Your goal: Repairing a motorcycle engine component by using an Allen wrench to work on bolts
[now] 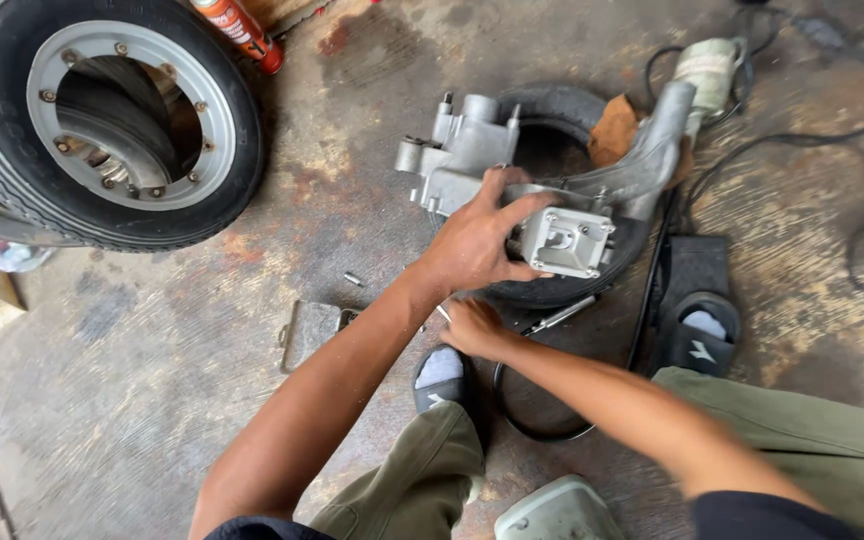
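While left hand (477,245) grips housing (512,190), right fingers hide.

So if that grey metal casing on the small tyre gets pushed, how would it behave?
The casing looks like cast metal: probably stiff and heavy for its size. Resting across the small tyre, it may rock or tip rather than slide. The left hand grips one end, which likely steadies it.

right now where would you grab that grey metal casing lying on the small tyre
Probably by the boxy square end near the person, coming from their side. The left hand already wraps it there. The long arm slants away, and the far block bristles with fittings.
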